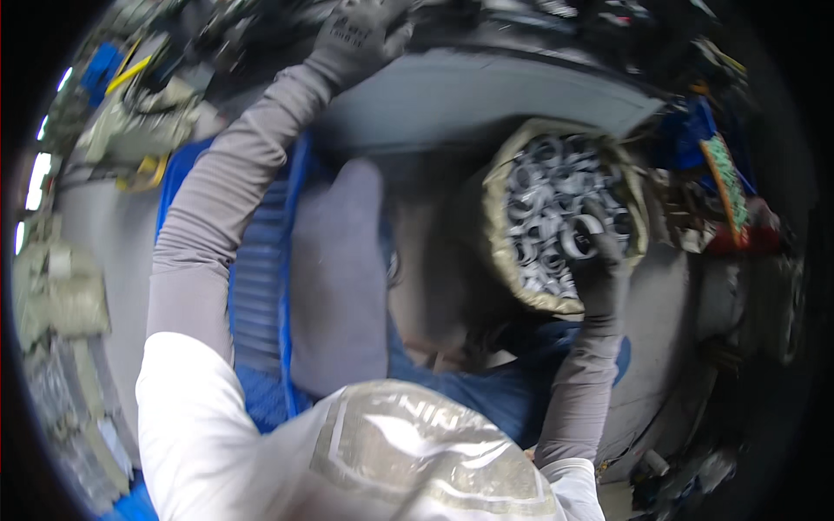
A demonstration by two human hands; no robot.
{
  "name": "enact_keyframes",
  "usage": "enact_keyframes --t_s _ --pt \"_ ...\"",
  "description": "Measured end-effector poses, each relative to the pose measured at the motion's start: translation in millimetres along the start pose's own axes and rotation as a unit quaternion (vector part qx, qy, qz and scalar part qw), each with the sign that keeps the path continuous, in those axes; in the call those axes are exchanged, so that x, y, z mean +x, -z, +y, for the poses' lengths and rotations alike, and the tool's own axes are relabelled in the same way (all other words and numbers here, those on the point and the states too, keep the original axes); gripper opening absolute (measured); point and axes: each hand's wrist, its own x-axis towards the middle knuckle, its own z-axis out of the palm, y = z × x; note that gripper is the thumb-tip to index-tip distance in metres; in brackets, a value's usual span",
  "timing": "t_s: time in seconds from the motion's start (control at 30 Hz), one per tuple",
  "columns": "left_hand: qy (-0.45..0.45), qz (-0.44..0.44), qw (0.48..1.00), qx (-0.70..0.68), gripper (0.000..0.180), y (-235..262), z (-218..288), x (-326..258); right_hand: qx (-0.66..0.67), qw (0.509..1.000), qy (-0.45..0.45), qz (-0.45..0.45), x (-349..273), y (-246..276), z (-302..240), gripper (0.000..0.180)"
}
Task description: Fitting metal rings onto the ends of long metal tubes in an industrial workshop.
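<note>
At three o'clock we see our dark-gloved right hand (599, 269) pinching a shiny grey metal ring (580, 236) over the tan sack of rings (521, 165). Our grey-gloved left hand (356, 39) reaches toward twelve o'clock, its grip too blurred to judge.

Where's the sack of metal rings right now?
In the head view, the open sack of grey metal rings sits right of centre, below the grey panel, with the gloved right hand reaching into it.

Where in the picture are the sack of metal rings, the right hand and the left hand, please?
sack of metal rings (497, 187): head view, on its tan rolled rim.
right hand (599, 265): head view, back of the dark glove.
left hand (356, 39): head view, back of the grey glove.
</note>
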Motion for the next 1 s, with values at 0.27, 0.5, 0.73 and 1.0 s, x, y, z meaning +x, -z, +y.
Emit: enact_keyframes --t_s 0.27,0.5,0.73,1.0 --pt "0.272 -0.164 0.945 0.082 0.045 9.6 -91.6 -445.7 0.215 0.971 -0.109 0.006 -7.8 16.5 13.6 0.056" --pt "0.286 -0.626 0.724 0.043 0.032 46.7 32.1 -727.9 -0.159 0.987 -0.038 -0.001 8.7 70.2 82.4 0.046" --pt "0.232 -0.681 0.694 -0.013 0.032 54.5 121.8 -756.1 -0.137 0.983 -0.122 0.023 3.1 50.3 74.9 0.040" --pt "0.328 -0.674 0.640 -0.167 0.036 51.9 90.6 -617.3 -0.583 0.793 0.158 -0.074 -11.3 -40.2 45.2 0.044"
